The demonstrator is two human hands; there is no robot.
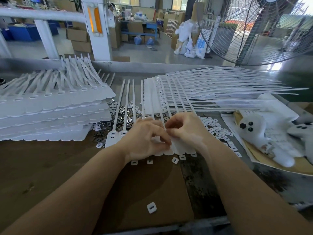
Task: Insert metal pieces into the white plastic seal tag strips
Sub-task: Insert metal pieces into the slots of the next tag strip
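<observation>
**Both hands on the tag strip, mid-bench**

Strip (179, 146) lies flat on the bench (50, 167), tag ends toward the person, thin tails running away toward the far edge. Two slotted tag heads show at its left end, just left of the left wrist.

Left hand (145, 138): fingers curled, thumb and forefinger tips drawn together over the tag row. Whatever sits between them is too small to make out. Hand lies on the strip.

Right hand (184, 131): fingers curled, forefinger and thumb pinching at the top of one tag, fingertips nearly touching the left hand's. Heel of the hand presses on the strip.

Metal pieces (122, 116): loose dark heap just beyond the left hand, between the strip's tails.

White caps (218, 131): scattered to the right of the right hand; a few lie along the strip's near edge, one (151, 207) alone, close to the person between the forearms.

Left stack (50, 112) of strips, several layers deep. Right stack (194, 92) behind the hands, tails fanned to the right.

Plush toy (264, 133) on paper at the right edge. Fan (254, 31) stands beyond the bench, right.
</observation>
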